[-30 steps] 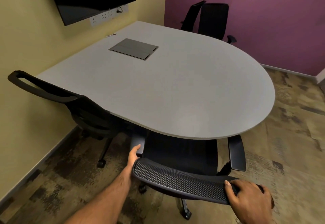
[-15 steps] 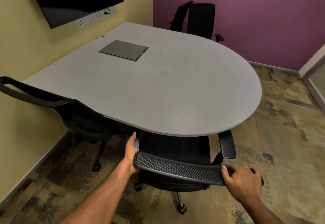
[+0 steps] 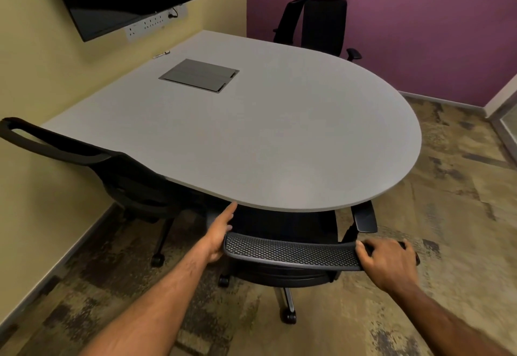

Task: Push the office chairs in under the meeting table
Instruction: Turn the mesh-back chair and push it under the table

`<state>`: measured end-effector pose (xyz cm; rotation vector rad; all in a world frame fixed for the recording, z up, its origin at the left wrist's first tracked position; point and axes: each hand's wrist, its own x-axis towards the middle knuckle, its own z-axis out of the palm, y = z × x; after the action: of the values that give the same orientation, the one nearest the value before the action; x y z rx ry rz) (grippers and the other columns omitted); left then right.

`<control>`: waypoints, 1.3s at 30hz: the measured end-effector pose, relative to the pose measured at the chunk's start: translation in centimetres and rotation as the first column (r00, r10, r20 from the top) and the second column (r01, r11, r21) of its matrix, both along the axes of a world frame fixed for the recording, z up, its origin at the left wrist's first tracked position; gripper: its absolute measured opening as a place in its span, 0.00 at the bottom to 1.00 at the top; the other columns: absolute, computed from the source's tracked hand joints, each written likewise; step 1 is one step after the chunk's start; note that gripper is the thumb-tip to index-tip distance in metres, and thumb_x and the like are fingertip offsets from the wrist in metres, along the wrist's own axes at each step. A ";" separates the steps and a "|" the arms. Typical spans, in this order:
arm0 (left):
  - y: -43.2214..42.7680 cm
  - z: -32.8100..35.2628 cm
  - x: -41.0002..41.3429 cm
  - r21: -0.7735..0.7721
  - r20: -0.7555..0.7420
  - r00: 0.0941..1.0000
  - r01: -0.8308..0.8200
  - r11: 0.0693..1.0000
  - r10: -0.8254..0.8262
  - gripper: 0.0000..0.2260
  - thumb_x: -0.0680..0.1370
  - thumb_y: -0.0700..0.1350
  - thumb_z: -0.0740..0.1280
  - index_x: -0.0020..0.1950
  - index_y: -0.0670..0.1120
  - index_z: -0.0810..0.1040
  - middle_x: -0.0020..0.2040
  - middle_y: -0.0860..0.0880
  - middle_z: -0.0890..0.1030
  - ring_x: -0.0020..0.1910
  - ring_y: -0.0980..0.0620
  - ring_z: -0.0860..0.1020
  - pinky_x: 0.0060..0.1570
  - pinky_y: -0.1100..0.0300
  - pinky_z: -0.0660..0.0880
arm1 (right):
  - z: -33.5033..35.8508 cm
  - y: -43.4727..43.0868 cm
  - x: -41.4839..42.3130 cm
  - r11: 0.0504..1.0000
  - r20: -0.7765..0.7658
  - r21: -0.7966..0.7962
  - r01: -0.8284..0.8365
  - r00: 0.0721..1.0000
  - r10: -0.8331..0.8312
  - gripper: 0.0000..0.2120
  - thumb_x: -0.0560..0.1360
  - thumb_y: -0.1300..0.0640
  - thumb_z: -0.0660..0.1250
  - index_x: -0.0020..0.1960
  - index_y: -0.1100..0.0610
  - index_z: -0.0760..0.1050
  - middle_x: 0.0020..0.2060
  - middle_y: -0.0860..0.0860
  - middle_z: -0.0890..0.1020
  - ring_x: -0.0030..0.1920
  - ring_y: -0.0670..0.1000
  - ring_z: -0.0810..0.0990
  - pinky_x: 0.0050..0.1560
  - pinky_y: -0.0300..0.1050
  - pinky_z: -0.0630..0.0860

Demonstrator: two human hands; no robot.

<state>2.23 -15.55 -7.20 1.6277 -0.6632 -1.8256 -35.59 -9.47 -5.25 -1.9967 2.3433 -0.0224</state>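
On your left, a black office chair sits tucked against the meeting table; your left hand lies fingers-straight along the left end of the mesh-back chair, seat partly under the table's rounded edge; your right hand is curled over the backrest's right end; far chairs stand across the table.
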 end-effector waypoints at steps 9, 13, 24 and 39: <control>4.6 5.0 -3.7 0.141 0.907 0.028 0.920 0.365 -0.421 0.58 0.56 0.86 0.56 0.80 0.56 0.55 0.81 0.50 0.56 0.80 0.41 0.47 0.76 0.37 0.43 | 1.0 0.3 -1.0 0.964 -0.034 0.215 -0.157 0.985 0.168 0.44 0.69 0.18 0.41 0.72 0.41 0.69 0.73 0.45 0.71 0.76 0.51 0.63 0.74 0.67 0.49; 3.2 5.5 -4.2 0.115 0.938 0.021 0.923 0.368 -0.346 0.57 0.57 0.84 0.59 0.79 0.56 0.59 0.80 0.52 0.59 0.80 0.45 0.49 0.77 0.39 0.46 | 1.8 0.0 -2.6 0.903 0.007 0.258 -0.342 0.936 0.353 0.51 0.62 0.13 0.41 0.71 0.43 0.70 0.63 0.43 0.78 0.63 0.46 0.75 0.68 0.51 0.65; 0.4 6.7 -4.6 0.080 0.962 0.017 0.937 0.341 -0.272 0.52 0.56 0.85 0.57 0.72 0.57 0.71 0.69 0.56 0.75 0.67 0.54 0.73 0.66 0.54 0.70 | 3.0 -1.1 -2.2 0.925 0.040 0.155 -0.346 0.938 0.345 0.45 0.60 0.12 0.46 0.55 0.45 0.76 0.46 0.43 0.81 0.46 0.45 0.78 0.53 0.47 0.73; 5.3 5.2 -11.8 0.009 0.984 0.069 0.904 0.428 -0.167 0.42 0.59 0.85 0.53 0.50 0.54 0.82 0.42 0.57 0.82 0.41 0.57 0.80 0.46 0.57 0.79 | 1.6 -1.9 -9.9 0.890 -0.047 0.119 -0.439 0.893 0.447 0.47 0.62 0.13 0.46 0.56 0.49 0.76 0.48 0.45 0.76 0.48 0.47 0.74 0.56 0.47 0.68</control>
<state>-9.56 -10.25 -1.97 1.7966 -2.5764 -0.4807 -45.52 -11.35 -3.70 -2.4589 1.8179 0.1958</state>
